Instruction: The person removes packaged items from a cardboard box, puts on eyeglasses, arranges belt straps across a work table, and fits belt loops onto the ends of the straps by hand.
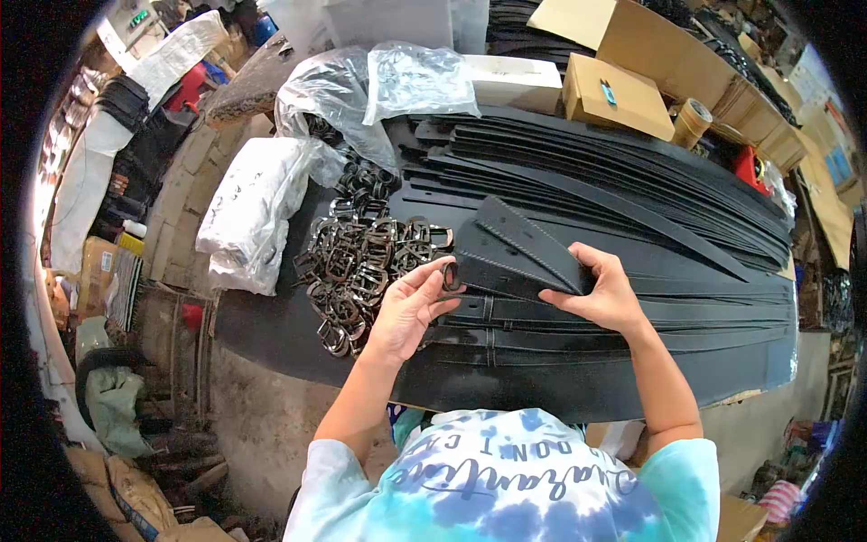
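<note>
My right hand (603,291) is closed around a folded black belt strap (519,244) with stitched edges, held above the table. Small holes show in the strap near its end. Between the thumb and fingers of my left hand (411,307) is a small dark loop (450,275), right beside the left edge of the folded strap. Whether the loop touches the strap, I cannot tell. Left of that hand lies a heap of dark metal buckles (357,262). Below both hands, several finished-looking belt straps (542,336) lie side by side, with narrow loops around them.
Long black straps (623,185) are stacked across the back of the dark table (271,334). Plastic-wrapped packs (253,208) and a clear bag (420,81) sit at the left and back. A cardboard box (619,95) with a blue cutter (608,91) and a tape roll (693,122) stand back right.
</note>
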Available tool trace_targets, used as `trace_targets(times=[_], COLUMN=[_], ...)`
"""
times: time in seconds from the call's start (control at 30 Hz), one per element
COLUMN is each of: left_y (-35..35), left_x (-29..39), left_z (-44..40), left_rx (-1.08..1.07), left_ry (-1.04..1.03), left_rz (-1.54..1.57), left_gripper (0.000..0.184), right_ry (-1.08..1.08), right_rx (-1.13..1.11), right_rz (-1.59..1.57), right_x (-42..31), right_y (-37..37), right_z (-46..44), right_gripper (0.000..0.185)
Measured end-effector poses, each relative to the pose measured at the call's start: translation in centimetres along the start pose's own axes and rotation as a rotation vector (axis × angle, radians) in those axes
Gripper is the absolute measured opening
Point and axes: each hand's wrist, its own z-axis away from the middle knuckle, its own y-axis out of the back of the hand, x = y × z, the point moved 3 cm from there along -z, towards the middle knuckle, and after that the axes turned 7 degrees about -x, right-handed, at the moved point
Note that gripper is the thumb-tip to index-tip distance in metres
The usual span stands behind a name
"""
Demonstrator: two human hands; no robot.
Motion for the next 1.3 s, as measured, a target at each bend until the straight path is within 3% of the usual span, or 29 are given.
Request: trace_targets(times=[0.1, 0.27, 0.37, 0.5, 0.6, 0.63, 0.67, 0.7, 0.77, 0.8, 0.83, 0.9, 0.97, 1.07, 1.2, 1.3], left_y=[-0.4, -1.2, -4.1, -5.9, -3.5, -1.6, -0.8, 1.3, 5.9, 8.3, 11.7, 16.6, 19.3, 20.6, 19.9, 20.3], left_x=[0.0, -1.7, -3.6, -7.3, -4.8, -3.0, 0.1, 2.6, 7.9, 10.2, 12.0, 13.9, 14.3, 14.1, 13.8, 13.8], left_z=[-0.2, -0.3, -0.3, 0.3, 0.1, -1.5, -1.8, -2.9, -4.3, -5.4, -6.5, -8.7, -10.6, -12.5, -12.5, -12.5], left_rx=[0.029, 0.098, 0.090, 0.122, 0.320, 0.301, 0.213, 0.220, 0.512, 0.535, 0.631, 0.774, 0.740, 0.628, 0.702, 0.646], left_ry=[-0.083, -0.103, -0.154, -0.069, -0.130, -0.320, -0.348, -0.471, -0.572, -0.630, -0.754, -0.682, -0.486, -0.363, -0.212, -0.315], left_rz=[-0.071, -0.248, -0.170, 0.069, 0.040, 0.041, 0.036, -0.047, -0.543, -0.621, -0.939, -1.200, -1.310, -1.522, -1.477, -1.466], left_gripper=[0.022, 0.022, 0.028, 0.037, 0.037, 0.036, 0.034, 0.037, 0.037, 0.030, 0.017, 0.020, 0.026, 0.037, 0.040, 0.039], right_ry=[-0.052, -0.042, -0.008, 0.083, 0.058, 0.039, 0.063, 0.049, 0.045, 0.052, 0.057, 0.042, 0.026, 0.023, 0.035, 0.063], right_rx=[-0.019, -0.080, -0.057, -0.046, -0.031, -0.018, -0.025, -0.018, -0.012, -0.025, -0.037, -0.052, -0.086, -0.110, -0.107, -0.084], right_rz=[0.026, 0.065, 0.070, 0.135, 0.168, 0.173, 0.168, 0.170, 0.174, 0.150, 0.128, 0.135, 0.122, 0.122, 0.135, 0.148], right_x=[-0.4, -0.5, 0.3, 0.7, 0.0, -0.1, -0.2, -0.3, -0.1, 0.2, 0.3, 0.1, -0.1, 0.2, 0.3, -0.2], right_y=[-0.7, -0.8, -1.6, -2.0, -1.8, -1.7, -1.7, -1.6, -1.4, -1.5, -1.5, -1.6, -1.8, -2.1, -2.2, -1.9], right_z=[0.1, 0.3, 0.5, 1.0, 1.1, 1.1, 1.0, 1.0, 1.0, 1.0, 1.0, 1.1, 1.2, 1.3, 1.2, 1.1], right_gripper=[0.027, 0.031, 0.030, 0.031, 0.031, 0.032, 0.032, 0.032, 0.033, 0.034, 0.035, 0.037, 0.038, 0.039, 0.040, 0.040])
